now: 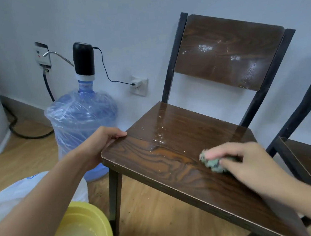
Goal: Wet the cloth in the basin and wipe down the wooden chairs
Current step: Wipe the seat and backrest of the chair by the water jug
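A dark wooden chair (173, 165) with a black metal frame stands against the wall; its seat and backrest carry water drops and wet streaks. My left hand (100, 142) grips the seat's left front corner. My right hand (241, 161) presses a bunched greenish cloth (213, 164) onto the right front part of the seat. A yellow basin (95, 221) with water sits on the floor at the lower left, partly hidden by my left forearm.
A second wooden chair (310, 154) stands close on the right. A blue water jug (80, 122) with a black pump stands left of the chair, its cable running to a wall socket (139, 85). A white plastic bag (13, 194) lies by the basin.
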Demonstrator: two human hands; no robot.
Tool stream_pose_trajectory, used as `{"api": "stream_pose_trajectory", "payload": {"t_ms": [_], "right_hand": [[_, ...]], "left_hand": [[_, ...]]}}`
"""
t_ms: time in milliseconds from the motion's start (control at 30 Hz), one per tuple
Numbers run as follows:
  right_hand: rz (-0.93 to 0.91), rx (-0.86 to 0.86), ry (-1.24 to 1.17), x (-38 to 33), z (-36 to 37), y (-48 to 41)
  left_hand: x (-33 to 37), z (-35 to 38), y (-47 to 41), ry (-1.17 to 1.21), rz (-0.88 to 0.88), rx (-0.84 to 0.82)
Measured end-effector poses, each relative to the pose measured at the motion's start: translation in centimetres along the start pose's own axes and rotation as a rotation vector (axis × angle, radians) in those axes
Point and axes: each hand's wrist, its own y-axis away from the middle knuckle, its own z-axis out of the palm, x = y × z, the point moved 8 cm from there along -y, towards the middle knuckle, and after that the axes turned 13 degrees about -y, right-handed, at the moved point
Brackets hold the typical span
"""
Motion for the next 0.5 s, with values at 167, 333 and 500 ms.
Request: {"api": "stream_pose_trajectory", "payload": {"t_ms": [167, 333, 500], "right_hand": [[-0.02, -0.191, -0.137, -3.9, 2.2, 0.4], [0.113, 0.288, -0.081, 2.5, -0.9, -15.3], [0.122, 0.331, -0.047, 4.9, 3.2, -23.8]], "left_hand": [[0.1, -0.2, 0.0, -0.032, 0.013, 0.011], [-0.1, -0.6, -0.3, -0.032, 0.05, 0.016], [-0.4, -0.9, -1.4, -0.021, 0.104, -0.009]]}}
